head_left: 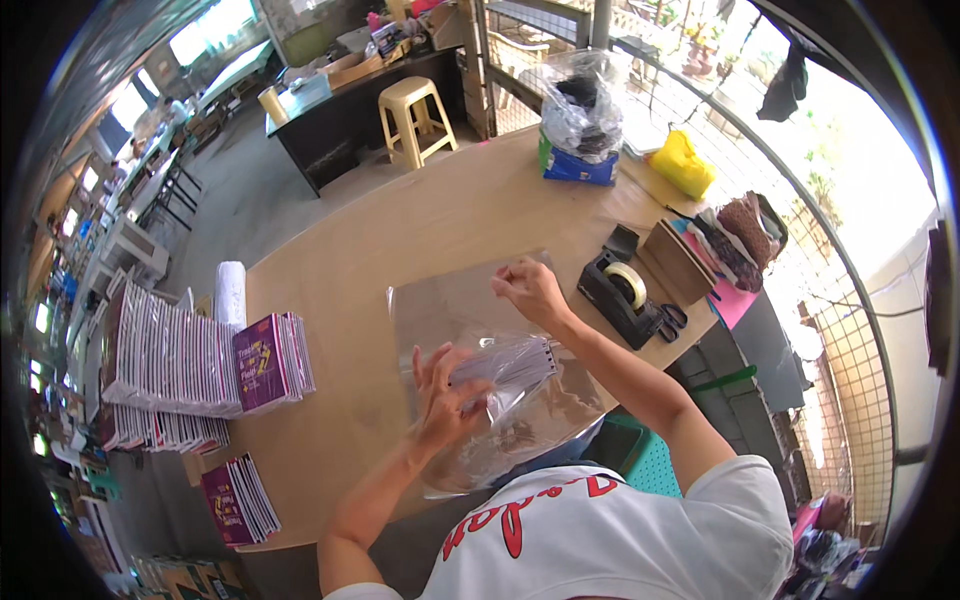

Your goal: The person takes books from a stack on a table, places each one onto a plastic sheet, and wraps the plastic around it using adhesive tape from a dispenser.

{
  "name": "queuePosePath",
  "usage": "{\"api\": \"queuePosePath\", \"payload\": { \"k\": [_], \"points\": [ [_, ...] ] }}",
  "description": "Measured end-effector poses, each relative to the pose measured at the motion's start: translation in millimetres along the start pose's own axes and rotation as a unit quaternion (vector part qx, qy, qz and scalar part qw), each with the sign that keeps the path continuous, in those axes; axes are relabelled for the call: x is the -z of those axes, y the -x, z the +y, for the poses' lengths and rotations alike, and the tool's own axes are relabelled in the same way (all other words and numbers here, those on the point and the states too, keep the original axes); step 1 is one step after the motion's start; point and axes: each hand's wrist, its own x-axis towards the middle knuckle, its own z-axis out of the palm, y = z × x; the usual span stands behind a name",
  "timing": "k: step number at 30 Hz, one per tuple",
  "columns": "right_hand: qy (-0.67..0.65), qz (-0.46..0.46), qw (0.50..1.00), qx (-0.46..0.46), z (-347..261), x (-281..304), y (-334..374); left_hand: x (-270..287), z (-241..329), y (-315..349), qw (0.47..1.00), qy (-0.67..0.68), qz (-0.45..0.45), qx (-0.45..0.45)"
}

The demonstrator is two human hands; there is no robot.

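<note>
In front of me lies a stack in a clear plastic wrapper (518, 368), pale with dark marks along its right end. Its left end is in my left hand (445, 398), with the thumb over the wrapper and the fingers bent around the edge. Up and to the right, my right hand (532, 291) is raised with its fingers pinched together, apart from the stack. Whatever it may pinch is too small to tell. Beneath both hands, clear plastic sheets (430, 312) cover part of the brown tabletop (365, 250).
Plastic-wrapped purple booklets (175, 350) are piled at the left, with a smaller pile (240, 500) nearer me. A black tape dispenser (620, 298) and scissors (672, 322) sit right. Behind are a plastic-bagged bundle (580, 120) and a yellow bag (684, 165). A stool (415, 105) stands beyond.
</note>
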Motion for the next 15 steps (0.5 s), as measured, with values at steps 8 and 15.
{"api": "queuePosePath", "payload": {
  "k": [8,15],
  "points": [
    [0.231,-0.169,0.868,0.406,5.4,22.9,165.7,19.8,-14.8,3.2,0.973,-0.157,-0.121,-0.118],
    [0.295,0.367,0.881,0.057,132.1,174.0,129.8,31.5,-16.8,-6.9,0.934,-0.223,-0.164,-0.226]
  ]
}}
